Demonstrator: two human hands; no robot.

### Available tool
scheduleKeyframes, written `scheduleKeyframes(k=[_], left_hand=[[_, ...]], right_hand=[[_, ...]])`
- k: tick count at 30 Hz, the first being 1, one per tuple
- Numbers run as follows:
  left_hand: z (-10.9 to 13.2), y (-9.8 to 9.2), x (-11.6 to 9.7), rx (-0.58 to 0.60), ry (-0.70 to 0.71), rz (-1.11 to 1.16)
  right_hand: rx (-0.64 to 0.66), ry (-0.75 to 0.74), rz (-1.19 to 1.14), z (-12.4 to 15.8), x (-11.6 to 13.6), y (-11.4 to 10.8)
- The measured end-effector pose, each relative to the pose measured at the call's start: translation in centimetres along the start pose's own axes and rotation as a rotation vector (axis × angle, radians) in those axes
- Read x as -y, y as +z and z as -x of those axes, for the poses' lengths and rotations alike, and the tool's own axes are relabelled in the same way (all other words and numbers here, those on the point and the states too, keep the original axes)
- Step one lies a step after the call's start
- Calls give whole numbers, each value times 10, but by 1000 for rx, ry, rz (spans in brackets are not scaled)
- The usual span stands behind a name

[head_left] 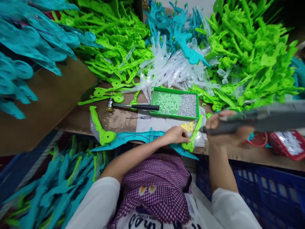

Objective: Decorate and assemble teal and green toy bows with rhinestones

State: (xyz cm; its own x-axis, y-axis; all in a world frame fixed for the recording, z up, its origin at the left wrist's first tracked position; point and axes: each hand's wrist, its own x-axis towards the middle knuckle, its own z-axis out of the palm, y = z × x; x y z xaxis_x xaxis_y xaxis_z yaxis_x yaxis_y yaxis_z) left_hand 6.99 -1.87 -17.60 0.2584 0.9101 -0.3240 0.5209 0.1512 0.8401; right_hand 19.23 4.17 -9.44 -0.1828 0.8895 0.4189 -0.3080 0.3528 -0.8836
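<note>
That piece (pixel 133 137) is teal, its levers (pixel 107 137) lime, the tool (pixel 267 118) dark grey; the tray (pixel 175 115) is green, the apron (pixel 154 170) checked purple and white.

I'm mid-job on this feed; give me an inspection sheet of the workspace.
Surface: brown bench, worn pale in one patch; white sheet under part of the work.
Job's things: blue frame along the near edge, a green arm at each end; dark tool, motion-blurred.
Clutter: hammer, its handle end at the green tray of small metal pieces; heaps of green parts and clear parts behind.
Hands: left hand at the right-hand green arm, exact grip unclear; right hand grips the tool.
Cables: no power cord seen.
Surroundings: cardboard box at left, blue crate at lower right.
</note>
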Motion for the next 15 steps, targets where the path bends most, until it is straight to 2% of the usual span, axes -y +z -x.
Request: scheduleKeyframes(k=[2, 5, 15], left_hand=[[0, 0, 0, 4, -9, 4], [1, -2, -1, 4, 1, 7], [-4, -10, -4, 24, 32, 30]], right_hand=[[15, 30, 33, 29, 15, -16], [45, 81, -10, 58, 21, -28], [88, 173, -107, 64, 11, -26]])
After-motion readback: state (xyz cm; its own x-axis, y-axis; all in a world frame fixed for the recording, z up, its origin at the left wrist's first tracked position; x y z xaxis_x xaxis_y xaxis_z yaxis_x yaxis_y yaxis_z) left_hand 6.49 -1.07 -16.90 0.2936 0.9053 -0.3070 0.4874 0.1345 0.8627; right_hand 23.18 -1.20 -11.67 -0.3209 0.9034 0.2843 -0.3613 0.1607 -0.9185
